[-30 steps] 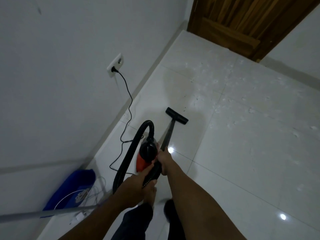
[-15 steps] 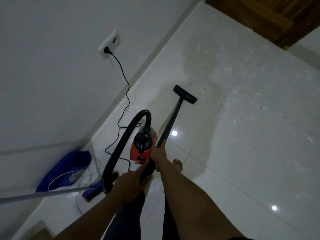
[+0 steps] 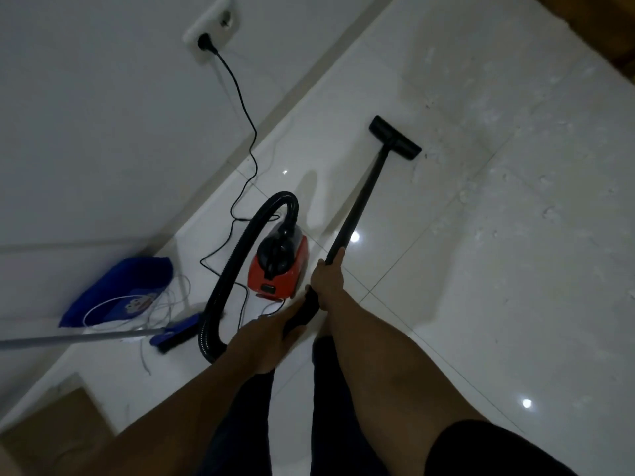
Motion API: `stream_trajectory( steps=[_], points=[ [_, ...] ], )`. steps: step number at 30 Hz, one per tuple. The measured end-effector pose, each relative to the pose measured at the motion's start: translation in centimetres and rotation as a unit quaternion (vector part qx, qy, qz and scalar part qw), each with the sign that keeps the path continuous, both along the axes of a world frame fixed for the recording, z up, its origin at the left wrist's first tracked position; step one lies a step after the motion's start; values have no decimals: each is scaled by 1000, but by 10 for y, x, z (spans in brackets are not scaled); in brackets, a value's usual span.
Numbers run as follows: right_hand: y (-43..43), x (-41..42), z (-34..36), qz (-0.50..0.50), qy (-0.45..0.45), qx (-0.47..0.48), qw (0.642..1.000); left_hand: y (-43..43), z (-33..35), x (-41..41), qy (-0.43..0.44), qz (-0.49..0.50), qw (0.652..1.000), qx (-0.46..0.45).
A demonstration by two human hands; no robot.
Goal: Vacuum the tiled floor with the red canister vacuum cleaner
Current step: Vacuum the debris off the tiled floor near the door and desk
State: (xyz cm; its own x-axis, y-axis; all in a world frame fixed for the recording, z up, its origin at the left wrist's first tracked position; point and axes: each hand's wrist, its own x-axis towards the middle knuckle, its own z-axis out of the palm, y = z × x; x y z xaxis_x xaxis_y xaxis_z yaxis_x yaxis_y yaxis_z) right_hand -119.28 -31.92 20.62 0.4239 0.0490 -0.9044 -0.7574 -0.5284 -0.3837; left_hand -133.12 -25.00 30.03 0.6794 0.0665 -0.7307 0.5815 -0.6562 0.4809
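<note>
The red canister vacuum (image 3: 280, 269) sits on the white tiled floor (image 3: 498, 269) just left of my hands. Its black ribbed hose (image 3: 237, 255) arcs from the canister top down to the handle. My left hand (image 3: 264, 341) grips the black handle end of the wand. My right hand (image 3: 328, 280) grips the black wand (image 3: 362, 197) higher up. The wand slants forward to the flat black floor nozzle (image 3: 395, 138), which rests on the tiles. White dust and crumbs (image 3: 508, 187) lie to the right of the nozzle.
A black power cord (image 3: 240, 108) runs from the wall socket (image 3: 211, 29) down to the canister. A blue bag (image 3: 117, 293) and loose white wires lie by the wall at left. A blue-headed broom (image 3: 175, 334) with a metal pole lies on the floor. A wooden door (image 3: 615, 25) is far right.
The view has tilted down and shifted right. The wand and nozzle have been pushed farther forward, toward the dusty tiles. Both hands keep their grip.
</note>
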Motion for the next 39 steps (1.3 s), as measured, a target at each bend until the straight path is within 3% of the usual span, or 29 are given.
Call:
stream_trajectory(
  steps=[12,18,24,28,31,39],
  points=[
    [-10,79,1,-44,46,-18,998,-24,-12,74,-7,72,997,-39],
    [-5,113,21,-32,-1,-30,999,-17,4,115,-33,64,997,-33],
    [2,157,27,-5,11,-21,1000,-6,20,157,-27,33,999,-22],
    [-1,186,39,-39,44,-26,998,-4,18,184,-37,13,999,-25],
    [6,209,32,3,14,-28,1000,4,19,209,-45,-3,999,-13],
    [39,290,38,-64,22,-18,998,47,7,282,-50,14,998,-31]
  ],
)
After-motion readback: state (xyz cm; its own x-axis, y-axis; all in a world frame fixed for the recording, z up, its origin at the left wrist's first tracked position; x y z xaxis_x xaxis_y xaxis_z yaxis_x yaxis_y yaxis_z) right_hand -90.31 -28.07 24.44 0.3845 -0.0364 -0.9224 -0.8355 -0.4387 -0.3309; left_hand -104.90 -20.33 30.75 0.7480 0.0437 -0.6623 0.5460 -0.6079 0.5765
